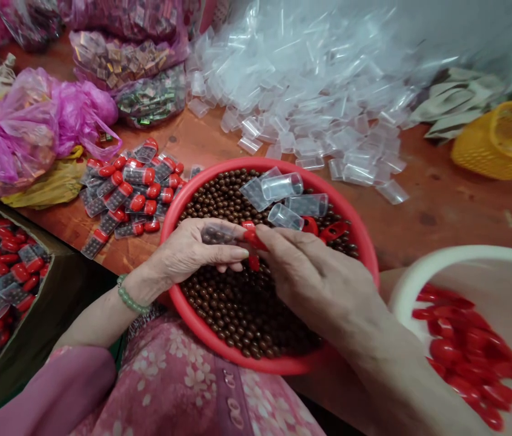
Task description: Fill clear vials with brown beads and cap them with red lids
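Observation:
Over a red basin of small brown balls, my left hand grips a clear plastic tube with dark balls inside. At the tube's right end, the fingers of my right hand close on a red cap; whether it is seated on the tube I cannot tell. Several clear tubes without balls rest on the brown balls at the basin's far side. Beside them lie loose red caps, partly behind my right hand.
Capped tubes are heaped left of the basin, and more fill a cardboard box. Clear tubes pile up behind. A white tub with red caps stands right, a yellow basket beyond. Pink bags sit left.

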Demonstrator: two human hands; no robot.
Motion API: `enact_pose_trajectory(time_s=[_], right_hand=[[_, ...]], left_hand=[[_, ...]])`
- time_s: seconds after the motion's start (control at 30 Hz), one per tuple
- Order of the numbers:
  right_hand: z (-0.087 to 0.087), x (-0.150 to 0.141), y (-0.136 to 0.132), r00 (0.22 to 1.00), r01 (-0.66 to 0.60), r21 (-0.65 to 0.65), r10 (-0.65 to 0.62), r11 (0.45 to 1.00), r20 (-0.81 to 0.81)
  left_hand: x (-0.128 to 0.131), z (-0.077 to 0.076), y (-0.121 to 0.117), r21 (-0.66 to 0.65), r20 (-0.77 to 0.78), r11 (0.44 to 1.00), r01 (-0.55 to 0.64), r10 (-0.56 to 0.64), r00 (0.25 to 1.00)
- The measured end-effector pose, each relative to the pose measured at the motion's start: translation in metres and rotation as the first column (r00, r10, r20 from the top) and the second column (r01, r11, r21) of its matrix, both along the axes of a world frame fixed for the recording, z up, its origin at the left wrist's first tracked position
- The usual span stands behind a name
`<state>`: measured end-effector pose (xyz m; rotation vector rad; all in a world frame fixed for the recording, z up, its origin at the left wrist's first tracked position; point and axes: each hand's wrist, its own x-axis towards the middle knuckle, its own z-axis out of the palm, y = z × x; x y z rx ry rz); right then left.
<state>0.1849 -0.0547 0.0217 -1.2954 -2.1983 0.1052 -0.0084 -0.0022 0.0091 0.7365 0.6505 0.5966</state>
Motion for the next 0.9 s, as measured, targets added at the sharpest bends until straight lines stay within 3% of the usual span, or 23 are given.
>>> enact_pose_trajectory(time_s=[0.07, 0.17, 0.3, 0.47, 0.7, 0.9], right_hand=[[0.000, -0.001, 0.000, 0.993, 0.062, 0.018, -0.060, 0.998, -0.101], [0.002, -0.010, 0.000, 0.925, 0.126, -0.100, -0.153, 0.987, -0.349], [0.002, -0.025, 0.003, 0.843, 0.024, -0.177, -0.116, 0.984, -0.526], [-0.001, -0.035, 0.006, 0.840, -0.015, -0.148, -0.068, 0.989, -0.538], [-0.004, -0.038, 0.003, 0.850, 0.092, -0.202, -0.182, 0.975, -0.494], [-0.007, -0.039, 0.000, 0.850, 0.062, -0.206, -0.160, 0.977, -0.502]], left_hand=[[0.000, -0.001, -0.001, -0.026, 0.012, 1.000, 0.003, -0.002, 1.000], [-0.001, -0.002, -0.002, -0.028, -0.010, 0.999, 0.032, -0.032, 0.999], [0.000, -0.006, -0.003, 0.018, 0.028, 0.994, 0.110, -0.111, 0.993], [0.001, -0.008, -0.003, 0.067, 0.049, 0.990, 0.124, -0.127, 0.991], [0.000, -0.008, -0.003, 0.116, -0.003, 0.984, 0.133, -0.134, 0.991], [0.000, -0.006, -0.005, 0.140, -0.044, 0.976, 0.169, -0.164, 0.985]])
